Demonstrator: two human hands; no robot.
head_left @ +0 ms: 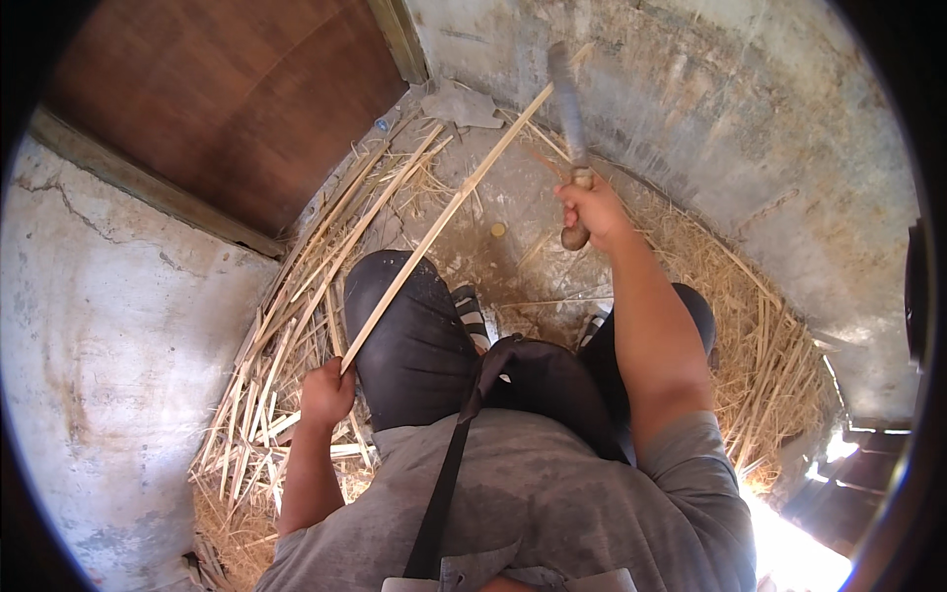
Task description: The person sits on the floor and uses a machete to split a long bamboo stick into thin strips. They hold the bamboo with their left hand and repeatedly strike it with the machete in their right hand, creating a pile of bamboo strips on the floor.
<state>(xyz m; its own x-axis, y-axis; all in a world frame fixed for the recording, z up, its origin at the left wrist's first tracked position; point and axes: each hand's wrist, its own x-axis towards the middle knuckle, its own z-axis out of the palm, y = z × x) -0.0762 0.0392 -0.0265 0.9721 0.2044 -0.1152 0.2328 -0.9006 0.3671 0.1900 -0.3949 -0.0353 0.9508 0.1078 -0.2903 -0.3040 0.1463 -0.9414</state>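
A long, pale bamboo strip (pixel 446 215) slants from beside my left knee up toward the far wall. Its near end is gripped in my left hand (pixel 328 392), with the fingers closed around it. My right hand (pixel 595 205) is wrapped round the wooden handle of a large knife (pixel 569 109). The blade points away from me, a little blurred, close to the strip's far end; whether they touch I cannot tell.
Many split strips (pixel 306 296) lie heaped along the left wall. Fine shavings and strips (pixel 760 345) pile up at the right. A brown door panel (pixel 237 99) stands at the far left, and a stained wall (pixel 730 128) curves round the far right.
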